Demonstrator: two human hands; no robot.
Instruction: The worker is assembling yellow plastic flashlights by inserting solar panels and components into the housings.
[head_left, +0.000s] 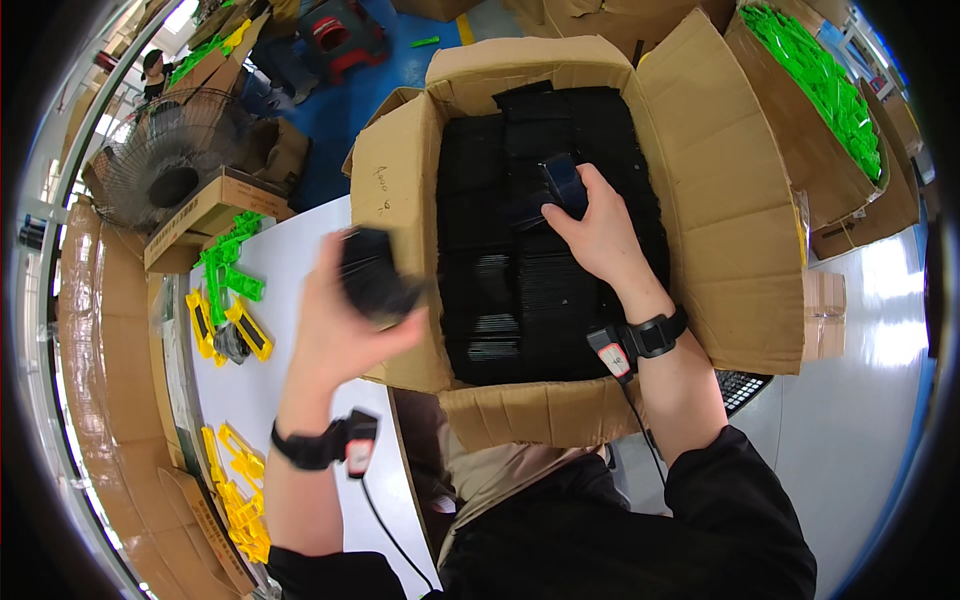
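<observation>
A large open cardboard box (730, 190) in front of me is packed with rows of thin black flat pieces (575, 290). Over its left flap, my left hand (330, 330) is closed around a black stack of pieces (372, 270), smeared by motion. My right hand (607, 235) reaches over the packed rows, thumb and fingers gripping a dark glossy stack of pieces (565, 183). Whether that stack touches the rows below is hard to tell. Both wrists wear black straps with small cabled modules.
On the white table (310, 260) at left lie green toy gun parts (232, 265) and yellow plastic parts (240, 490). A caged fan (170, 150) stands behind them. A carton of green parts (815, 80) sits at far right. A red stool (345, 40) is at the back.
</observation>
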